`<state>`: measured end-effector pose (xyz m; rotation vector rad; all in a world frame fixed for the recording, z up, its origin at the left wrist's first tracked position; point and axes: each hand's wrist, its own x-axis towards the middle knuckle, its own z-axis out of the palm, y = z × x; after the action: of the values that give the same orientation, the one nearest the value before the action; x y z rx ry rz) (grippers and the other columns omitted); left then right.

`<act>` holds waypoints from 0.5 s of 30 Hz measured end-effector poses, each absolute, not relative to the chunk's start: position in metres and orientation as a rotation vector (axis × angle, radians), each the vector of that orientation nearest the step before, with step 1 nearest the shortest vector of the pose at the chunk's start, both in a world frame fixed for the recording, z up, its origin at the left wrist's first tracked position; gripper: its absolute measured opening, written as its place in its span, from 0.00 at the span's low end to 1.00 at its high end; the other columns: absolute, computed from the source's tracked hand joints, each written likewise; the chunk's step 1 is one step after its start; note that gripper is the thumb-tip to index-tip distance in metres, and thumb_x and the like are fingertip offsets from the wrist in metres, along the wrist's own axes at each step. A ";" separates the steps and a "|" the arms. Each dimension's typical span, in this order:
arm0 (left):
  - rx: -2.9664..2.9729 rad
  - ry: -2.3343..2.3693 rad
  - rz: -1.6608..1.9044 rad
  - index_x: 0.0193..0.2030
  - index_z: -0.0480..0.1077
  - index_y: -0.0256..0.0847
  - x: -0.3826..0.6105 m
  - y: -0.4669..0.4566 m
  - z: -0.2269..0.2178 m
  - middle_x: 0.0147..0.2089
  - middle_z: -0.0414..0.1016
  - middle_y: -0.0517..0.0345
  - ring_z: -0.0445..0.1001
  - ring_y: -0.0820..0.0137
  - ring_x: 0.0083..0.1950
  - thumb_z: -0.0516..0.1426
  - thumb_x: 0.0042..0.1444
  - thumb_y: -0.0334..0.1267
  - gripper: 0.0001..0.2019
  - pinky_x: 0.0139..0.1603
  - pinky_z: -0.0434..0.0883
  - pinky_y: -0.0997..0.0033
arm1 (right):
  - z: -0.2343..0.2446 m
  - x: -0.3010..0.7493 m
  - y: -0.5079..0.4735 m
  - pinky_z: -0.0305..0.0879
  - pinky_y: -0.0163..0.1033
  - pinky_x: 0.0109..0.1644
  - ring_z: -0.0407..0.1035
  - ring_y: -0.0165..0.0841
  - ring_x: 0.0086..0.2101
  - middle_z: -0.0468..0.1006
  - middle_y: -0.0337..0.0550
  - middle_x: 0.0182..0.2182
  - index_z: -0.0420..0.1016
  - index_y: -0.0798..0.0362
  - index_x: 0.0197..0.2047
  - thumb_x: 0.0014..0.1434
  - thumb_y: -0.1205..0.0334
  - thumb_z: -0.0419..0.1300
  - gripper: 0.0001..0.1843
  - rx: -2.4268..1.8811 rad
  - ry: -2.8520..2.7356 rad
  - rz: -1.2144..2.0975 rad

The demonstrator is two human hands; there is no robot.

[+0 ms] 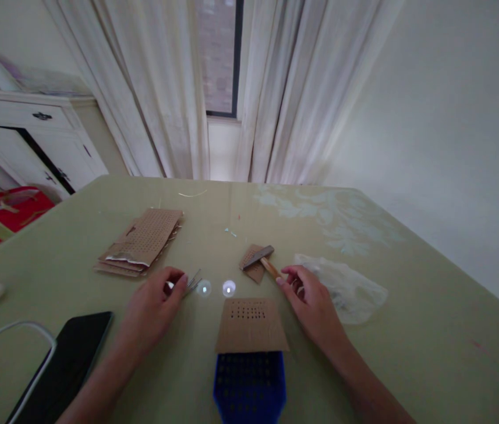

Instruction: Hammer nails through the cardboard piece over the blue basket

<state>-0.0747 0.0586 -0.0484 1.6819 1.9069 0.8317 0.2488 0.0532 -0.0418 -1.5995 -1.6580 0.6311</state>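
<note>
Nearest, at six o'clock, the blue plastic basket [249,386] adjoined perforated cardboard [252,330]; at its eleven o'clock, the left hand [156,306] pinched slender metal rods [193,287], liable to scatter if fingertip hold loosened, while the right hand [310,300], at one o'clock, pinched the wooden-handled hammer [263,260].

Free table [430,318] lies right of the plastic bag [358,290]; the hammer [259,258] obstructs the centre
</note>
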 end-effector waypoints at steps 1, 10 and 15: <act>1.726 2.016 0.721 0.41 0.75 0.42 -0.083 0.063 -0.051 0.40 0.84 0.47 0.82 0.52 0.41 0.55 0.64 0.55 0.18 0.45 0.75 0.55 | -0.045 0.253 0.057 0.72 0.47 0.44 0.76 0.43 0.37 0.81 0.48 0.40 0.79 0.51 0.50 0.68 0.49 0.62 0.15 -1.643 -1.724 0.521; 1.841 2.136 0.410 0.39 0.70 0.43 -0.094 0.062 -0.061 0.41 0.85 0.41 0.83 0.48 0.46 0.50 0.66 0.45 0.12 0.47 0.73 0.53 | -0.068 0.256 0.063 0.72 0.53 0.55 0.77 0.51 0.50 0.82 0.54 0.48 0.79 0.50 0.54 0.66 0.62 0.64 0.13 -1.723 -2.051 0.259; 1.833 2.146 0.513 0.40 0.69 0.44 -0.091 0.061 -0.053 0.41 0.83 0.44 0.83 0.49 0.46 0.49 0.67 0.46 0.12 0.49 0.73 0.54 | -0.068 0.257 0.063 0.72 0.53 0.55 0.78 0.50 0.49 0.82 0.54 0.47 0.79 0.51 0.53 0.67 0.64 0.63 0.12 -1.717 -2.062 0.258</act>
<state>-0.0908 0.0612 -0.0534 1.8330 2.1463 0.5134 0.2570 0.0634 -0.0682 -1.7171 -2.0622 0.2579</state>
